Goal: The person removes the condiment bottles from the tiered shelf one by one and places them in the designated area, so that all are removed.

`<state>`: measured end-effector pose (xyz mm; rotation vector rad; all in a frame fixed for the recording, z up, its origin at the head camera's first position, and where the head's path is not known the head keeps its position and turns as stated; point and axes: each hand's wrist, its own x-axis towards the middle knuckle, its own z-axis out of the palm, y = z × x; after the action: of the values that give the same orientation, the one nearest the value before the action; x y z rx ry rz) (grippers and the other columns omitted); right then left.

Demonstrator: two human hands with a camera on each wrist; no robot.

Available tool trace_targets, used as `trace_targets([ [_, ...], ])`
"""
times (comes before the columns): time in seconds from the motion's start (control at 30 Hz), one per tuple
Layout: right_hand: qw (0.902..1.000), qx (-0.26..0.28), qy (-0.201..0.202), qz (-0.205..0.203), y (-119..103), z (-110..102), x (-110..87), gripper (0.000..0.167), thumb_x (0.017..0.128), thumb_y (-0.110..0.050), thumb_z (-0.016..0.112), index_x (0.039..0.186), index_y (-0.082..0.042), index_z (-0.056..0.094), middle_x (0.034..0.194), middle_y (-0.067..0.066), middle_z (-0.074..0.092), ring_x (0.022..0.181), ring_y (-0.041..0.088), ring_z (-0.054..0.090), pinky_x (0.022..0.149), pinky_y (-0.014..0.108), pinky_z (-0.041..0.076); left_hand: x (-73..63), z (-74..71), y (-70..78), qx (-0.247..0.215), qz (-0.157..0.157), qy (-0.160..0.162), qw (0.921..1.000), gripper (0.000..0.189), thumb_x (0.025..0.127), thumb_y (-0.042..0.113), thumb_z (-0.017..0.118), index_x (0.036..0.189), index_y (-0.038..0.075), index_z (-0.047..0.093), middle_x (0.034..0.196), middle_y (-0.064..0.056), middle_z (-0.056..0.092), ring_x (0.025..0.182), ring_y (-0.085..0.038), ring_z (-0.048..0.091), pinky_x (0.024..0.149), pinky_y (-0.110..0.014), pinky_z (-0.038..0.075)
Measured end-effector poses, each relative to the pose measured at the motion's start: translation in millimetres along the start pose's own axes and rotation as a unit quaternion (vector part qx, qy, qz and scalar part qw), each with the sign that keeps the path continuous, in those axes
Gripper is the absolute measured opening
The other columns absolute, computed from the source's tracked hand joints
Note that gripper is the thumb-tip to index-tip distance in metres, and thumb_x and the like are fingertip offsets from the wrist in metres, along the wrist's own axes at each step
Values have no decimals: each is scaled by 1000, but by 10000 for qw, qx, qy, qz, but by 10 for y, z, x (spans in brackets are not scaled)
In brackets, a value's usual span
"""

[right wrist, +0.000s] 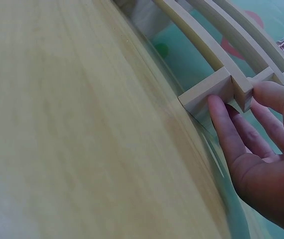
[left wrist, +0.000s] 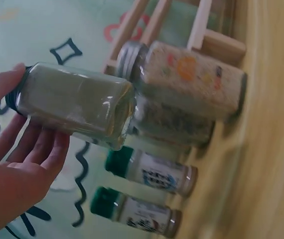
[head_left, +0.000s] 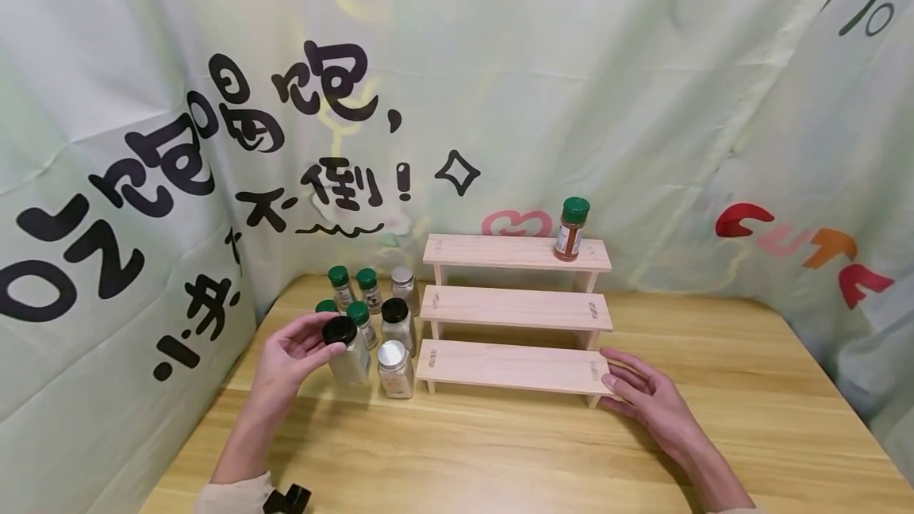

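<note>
My left hand (head_left: 296,351) grips a glass jar (head_left: 350,367) with a black lid by its top, thumb on one side and fingers on the other. In the left wrist view the jar (left wrist: 74,99) shows pale contents and hangs above the table. My right hand (head_left: 646,399) holds the right end of the lowest step of a three-step wooden rack (head_left: 510,367). In the right wrist view, the thumb lies at the end of the rack's board (right wrist: 231,82) and a finger touches its leg. One green-capped spice bottle (head_left: 569,232) stands on the top step, toward the right.
Left of the rack stand several green-capped bottles (head_left: 367,292), a silver-lidded jar (head_left: 395,371), another black-lidded jar (head_left: 398,324) and a grey-lidded jar (head_left: 404,288). A printed curtain (head_left: 643,101) hangs behind the wooden table (head_left: 443,458).
</note>
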<state>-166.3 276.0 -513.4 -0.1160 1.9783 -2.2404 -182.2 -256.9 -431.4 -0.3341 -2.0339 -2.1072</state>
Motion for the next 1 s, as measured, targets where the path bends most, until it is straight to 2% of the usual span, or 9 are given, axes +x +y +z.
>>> trace_targets([
  [0.17,10000,-1,-19,-24,-15,-13,-1,53,103,-7,62,152,3,42,128,-3,64,115,10,65,92,42,59,53,-70,-167,115,-312,-194,9993,47,84,-12,76,128,-12,60,120,1,72,110,-14,69,93,-28,58],
  [0.63,9999,-5,-84,-69,-1,-27,10,51,103,-6,61,151,1,44,127,-4,65,114,10,65,92,42,60,79,-225,-475,427,-768,-375,9954,51,84,-8,78,130,-13,55,120,6,70,110,-10,67,94,-23,56],
  [0.73,9999,-1,-114,-73,2,-24,15,51,104,-7,61,151,2,43,127,-4,65,114,10,65,92,41,60,79,-240,-512,493,-832,-450,9943,53,84,-6,80,130,-13,55,123,2,69,111,-11,67,94,-25,56],
  [0.9,9999,-7,-109,-60,3,-17,15,52,103,-7,61,151,2,43,127,-4,65,115,10,65,92,41,60,73,-258,-550,715,-911,-495,9920,54,82,-5,82,130,-11,56,132,-15,63,111,-11,66,95,-24,56],
  [1.0,9999,-22,-101,-47,4,-11,15,52,103,-7,61,151,2,43,128,-4,65,115,10,64,92,42,60,67,-269,-564,804,-910,-512,9913,54,82,-5,82,129,-11,57,134,-21,60,111,-10,66,95,-24,56],
])
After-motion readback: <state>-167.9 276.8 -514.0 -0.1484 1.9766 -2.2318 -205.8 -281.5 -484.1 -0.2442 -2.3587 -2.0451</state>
